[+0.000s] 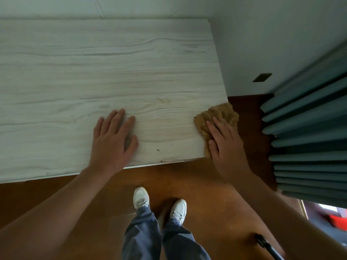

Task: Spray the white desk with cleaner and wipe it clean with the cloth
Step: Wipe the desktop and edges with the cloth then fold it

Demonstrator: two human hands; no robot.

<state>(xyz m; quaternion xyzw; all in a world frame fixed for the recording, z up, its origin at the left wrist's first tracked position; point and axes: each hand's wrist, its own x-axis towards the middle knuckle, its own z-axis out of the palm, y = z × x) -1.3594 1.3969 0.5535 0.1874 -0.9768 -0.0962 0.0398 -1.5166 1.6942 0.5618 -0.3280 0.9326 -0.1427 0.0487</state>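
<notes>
Tan fuzzy cloth (224, 112): near right corner of white wood-grain desk (93, 62), overhanging edge. 2 grips: right grip (223, 145) flat, unclenched, pressing cloth; left grip (112, 141) released, flat on desk.

The left hand (112, 139) lies palm down on the white desk (93, 62), its 4 fingers straight and slightly spread, pointing away from the body, thumb out to the right. The right hand (223, 145) lies flat, palm down, on the tan cloth (223, 111) at the desk's near right corner. Its fingers are straight and close together, angled up and left, and its heel is past the desk edge. Both bare forearms reach in from the lower corners, wrists nearly straight.
</notes>
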